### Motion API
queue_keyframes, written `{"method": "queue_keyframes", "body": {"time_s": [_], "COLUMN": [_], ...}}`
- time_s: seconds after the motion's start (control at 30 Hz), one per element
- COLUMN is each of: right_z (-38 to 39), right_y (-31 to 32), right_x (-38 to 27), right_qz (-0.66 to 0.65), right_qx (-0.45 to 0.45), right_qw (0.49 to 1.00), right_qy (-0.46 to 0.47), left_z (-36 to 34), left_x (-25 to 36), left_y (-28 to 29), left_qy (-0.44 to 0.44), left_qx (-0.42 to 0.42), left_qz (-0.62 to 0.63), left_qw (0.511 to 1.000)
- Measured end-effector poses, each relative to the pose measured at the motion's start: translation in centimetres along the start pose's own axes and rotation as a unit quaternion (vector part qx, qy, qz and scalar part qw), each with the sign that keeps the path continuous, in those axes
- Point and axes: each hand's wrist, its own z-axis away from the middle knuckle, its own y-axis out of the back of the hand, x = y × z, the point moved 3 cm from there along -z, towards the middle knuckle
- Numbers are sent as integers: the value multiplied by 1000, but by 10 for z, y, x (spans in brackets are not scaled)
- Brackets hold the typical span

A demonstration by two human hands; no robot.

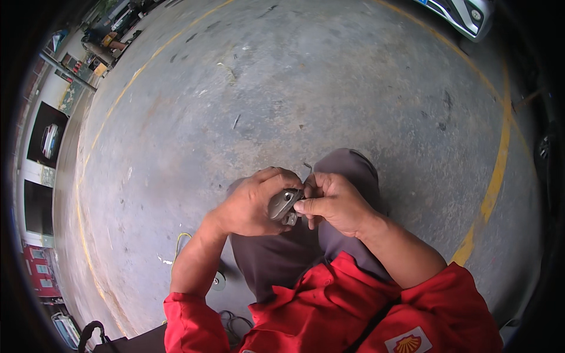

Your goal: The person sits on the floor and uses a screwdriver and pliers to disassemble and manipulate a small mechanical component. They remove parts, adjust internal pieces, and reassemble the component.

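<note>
Over my knees, my left hand (254, 203) is wrapped round a grey metal part (282, 203) with a rounded body and a dark round hole. A small lug or bolt end shows at its lower side, by my left fingertips. My right hand (336, 206) pinches the right end of the same part, thumb on the near side and fingers curled behind. Between the hands, a thin bent metal rod (309, 169) sticks up beside my right fingers. Its lower end is hidden, so whether it belongs to the part I cannot tell.
Grey concrete floor (329, 88) with yellow lines (491, 188) spreads all round. By my left forearm lie a yellow cord (178, 241), a small disc-shaped thing (218, 281) and dark cables (238, 322). A car's front (465, 15) stands at the far right; clutter (106, 47) is at the far left.
</note>
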Motion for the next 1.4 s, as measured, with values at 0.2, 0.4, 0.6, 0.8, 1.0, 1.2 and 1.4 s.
{"method": "queue_keyframes", "body": {"time_s": [0.2,0.4,0.6,0.8,1.0,1.2,1.4], "right_z": [-10,-21,-22,-14,26,9,-23], "right_y": [15,19,22,24,66,39,20], "right_x": [-16,-24,-17,-15,-22,-35,-33], "right_qz": [36,80,55,42,17,346,333], "right_qx": [4,28,37,51,120,103,86], "right_qw": [999,996,997,996,984,907,927], "right_qy": [20,30,33,66,128,218,151], "left_z": [-15,-21,-17,-15,-13,-17,-22], "left_x": [4,-7,-17,-11,-13,-14,-10], "left_y": [-9,-9,-17,-12,-16,-19,-20], "left_qy": [55,67,47,56,70,109,71], "left_qx": [53,74,115,123,152,157,161], "left_qz": [34,51,80,44,47,69,31], "left_qw": [997,994,989,990,985,979,984]}}
